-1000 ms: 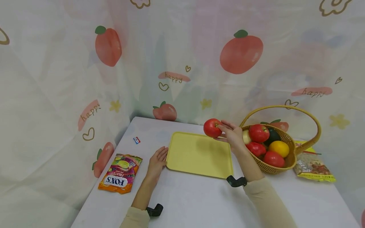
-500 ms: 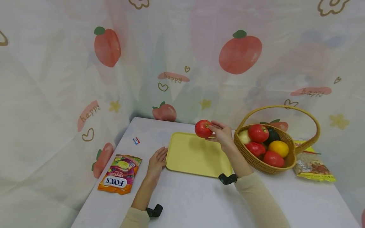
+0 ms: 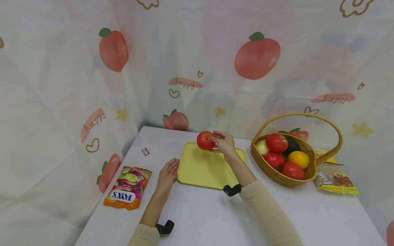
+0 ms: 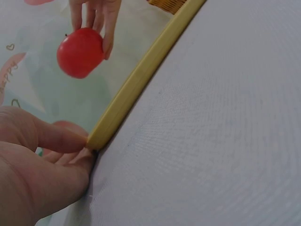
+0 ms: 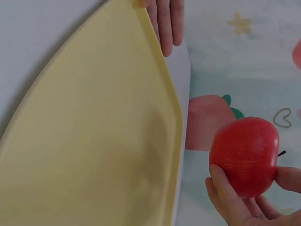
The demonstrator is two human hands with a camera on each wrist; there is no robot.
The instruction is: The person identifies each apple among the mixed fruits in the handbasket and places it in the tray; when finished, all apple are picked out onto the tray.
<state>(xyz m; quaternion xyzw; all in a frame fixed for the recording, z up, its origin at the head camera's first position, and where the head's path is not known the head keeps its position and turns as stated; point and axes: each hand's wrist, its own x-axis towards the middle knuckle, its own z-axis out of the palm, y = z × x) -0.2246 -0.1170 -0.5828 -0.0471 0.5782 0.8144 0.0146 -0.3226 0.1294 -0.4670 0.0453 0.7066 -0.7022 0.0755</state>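
Note:
My right hand (image 3: 224,143) holds a red apple (image 3: 205,140) above the far part of a yellow tray (image 3: 200,171). In the right wrist view the thumb and fingers grip the apple (image 5: 244,155) from its sides, with its stem towards the thumb. My left hand (image 3: 167,175) is at the tray's near left corner. The left wrist view has its thumb (image 4: 63,138) on the rim (image 4: 127,94), with the other fingers partly hidden behind. From the right wrist view, those fingers (image 5: 164,26) extend straight past the outside of the rim.
A wicker basket (image 3: 271,175) with a tall handle stands on the right, holding several fruits. Behind it lies a clear and yellow food bag (image 3: 333,177). A FOX'S candy bag (image 3: 127,188) and a small wrapped candy (image 3: 145,151) lie on the white table (image 3: 197,218) at left.
My right hand has carried the apple leftwards, from beside the basket to over the tray's far middle. My left hand has stayed at the tray's corner.

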